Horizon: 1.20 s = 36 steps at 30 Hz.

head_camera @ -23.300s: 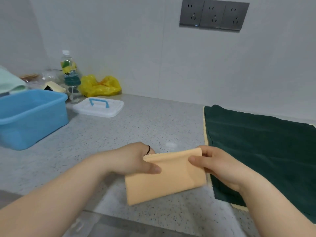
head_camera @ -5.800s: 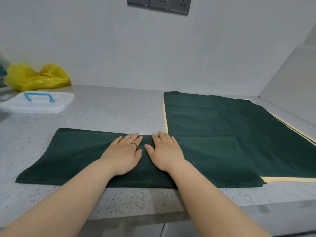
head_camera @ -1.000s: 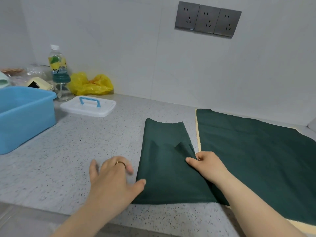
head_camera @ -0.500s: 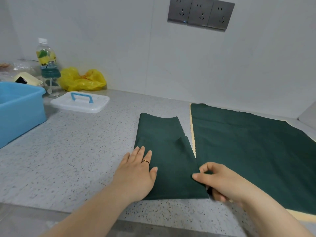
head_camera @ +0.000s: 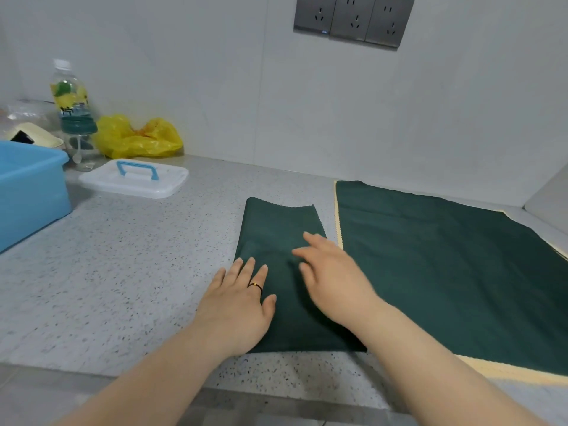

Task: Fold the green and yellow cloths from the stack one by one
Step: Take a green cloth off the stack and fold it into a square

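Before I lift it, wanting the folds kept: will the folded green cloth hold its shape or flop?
Probably flops: the folded green cloth lies thin and limp on the counter. Likely light, so a push may slide it on that smooth top. Its layers could slip apart unless supported.

The single view comes from the person's head and looks forward and down across a speckled counter (head_camera: 123,272) toward a grey wall (head_camera: 215,72), with sockets (head_camera: 353,20) at the top edge. It is close in: both forearms enter from the bottom edge, and the left hand (head_camera: 236,305) and right hand (head_camera: 332,278) are over a folded green cloth (head_camera: 276,229) near the middle. The wide lens reaches a blue tub (head_camera: 30,186) at the left edge.
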Available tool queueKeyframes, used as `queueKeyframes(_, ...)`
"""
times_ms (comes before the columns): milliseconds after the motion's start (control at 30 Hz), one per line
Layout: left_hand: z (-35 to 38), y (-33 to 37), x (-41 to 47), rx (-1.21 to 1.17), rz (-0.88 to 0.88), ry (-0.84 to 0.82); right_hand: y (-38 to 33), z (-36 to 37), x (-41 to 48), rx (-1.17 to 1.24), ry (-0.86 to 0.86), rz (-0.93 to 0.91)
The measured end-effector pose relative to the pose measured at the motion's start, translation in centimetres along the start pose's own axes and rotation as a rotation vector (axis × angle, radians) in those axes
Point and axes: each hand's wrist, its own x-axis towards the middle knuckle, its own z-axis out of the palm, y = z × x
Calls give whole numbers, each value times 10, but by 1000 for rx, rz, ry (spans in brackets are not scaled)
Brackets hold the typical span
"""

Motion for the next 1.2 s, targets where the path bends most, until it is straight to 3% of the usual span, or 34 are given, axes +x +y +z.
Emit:
queueKeyframes(100, 0, 0, -2, 1, -3, -8, 11, 21, 24, -131, -221, 65)
queueKeyframes(167, 0, 0, -2, 11, 4, -4, 26, 26, 27, -100, -276, 110)
queueKeyframes(367, -7, -7, 2, 34, 44, -32, 39, 29, 28, -149, -296, 37)
queueKeyframes(500, -17, -3, 25, -53, 132, 128, 39, 29, 29, -171, -299, 28)
queueKeyframes(700, -6, 0, 47, -26, 106, -51, 38, 29, 29, -151, -335, 42)
queueKeyframes(867, -3, -10, 42, 22, -7, -69, 30, 28, 26, -131, -372, 82)
queueKeyframes(1000, -5, -23, 31, 68, 15, -67, 22, 22, 15, -134, -398, 73)
queueKeyframes(1067, -7, -31, 28, 78, 52, -72, 24, 10, 22, -12, -343, 100)
queueKeyframes(1200, -8, -35, 27, 58, 101, -76, 40, -9, 58, 276, -55, 327)
